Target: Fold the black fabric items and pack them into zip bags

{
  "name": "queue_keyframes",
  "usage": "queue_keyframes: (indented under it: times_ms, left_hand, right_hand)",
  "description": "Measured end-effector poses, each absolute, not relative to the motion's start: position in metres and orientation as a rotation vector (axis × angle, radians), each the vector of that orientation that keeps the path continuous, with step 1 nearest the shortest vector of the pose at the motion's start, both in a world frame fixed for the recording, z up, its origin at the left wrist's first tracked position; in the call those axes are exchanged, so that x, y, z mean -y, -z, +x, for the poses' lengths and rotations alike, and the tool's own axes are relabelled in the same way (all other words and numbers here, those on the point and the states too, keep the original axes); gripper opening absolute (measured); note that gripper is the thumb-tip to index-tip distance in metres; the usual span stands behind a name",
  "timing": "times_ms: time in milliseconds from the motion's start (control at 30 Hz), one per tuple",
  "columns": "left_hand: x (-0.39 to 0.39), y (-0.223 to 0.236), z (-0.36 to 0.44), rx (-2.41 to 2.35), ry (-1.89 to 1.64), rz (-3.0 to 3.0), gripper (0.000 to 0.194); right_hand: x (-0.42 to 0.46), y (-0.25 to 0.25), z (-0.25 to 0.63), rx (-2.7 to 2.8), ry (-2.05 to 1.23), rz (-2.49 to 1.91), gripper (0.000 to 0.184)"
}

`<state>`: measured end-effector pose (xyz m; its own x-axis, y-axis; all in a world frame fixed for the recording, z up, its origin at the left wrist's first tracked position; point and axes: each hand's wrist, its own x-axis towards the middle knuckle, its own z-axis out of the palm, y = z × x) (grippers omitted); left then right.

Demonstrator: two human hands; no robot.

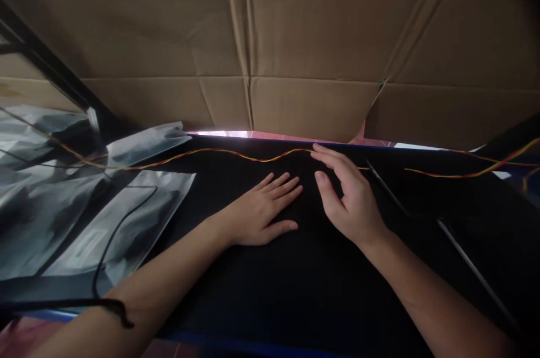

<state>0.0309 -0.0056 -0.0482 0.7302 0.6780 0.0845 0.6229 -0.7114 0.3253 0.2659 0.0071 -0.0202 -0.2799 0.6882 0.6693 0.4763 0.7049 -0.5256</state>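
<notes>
Where the right hand was poised above the black tabletop, we found its fingers close together, thumb apart and nothing visibly gripped; contact with the red-and-yellow twisted wire at its fingertips could not be confirmed. We noted the left hand palm down on the tabletop, fingers slightly spread. The wire ran loosely along the far side, beyond the left hand, partly hidden by the right, and on leftward among translucent plastic bags. We judged it light, flexible and liable to kink, best pinched at the exposed wavy stretch and not pulled hard.
</notes>
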Motion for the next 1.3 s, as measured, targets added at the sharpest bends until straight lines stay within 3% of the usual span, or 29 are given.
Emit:
queue_keyframes:
  times_ms: [133, 367, 1133, 1300]
  left_hand:
    - [0.001, 0.054, 0.023, -1.144, -0.334, 2.637, 0.071]
    - [0.003, 0.059, 0.024, -1.222, -0.256, 2.658, 0.079]
    - [0.0, 0.06, 0.025, -1.232, -0.265, 2.72, 0.075]
    - [0.0, 0.04, 0.014, -1.276, -0.181, 2.791, 0.071]
  right_hand:
    - [-0.004, 0.021, 0.273, 2.214, -0.276, -1.02, 0.044]
    - [-0.002, 0.061, 0.282, 2.615, -0.433, -1.192, 0.066]
    - [-0.004, 0.056, 0.282, 2.618, -0.442, -1.227, 0.068]
    - [-0.004, 0.054, 0.282, 2.645, -0.42, -1.23, 0.07]
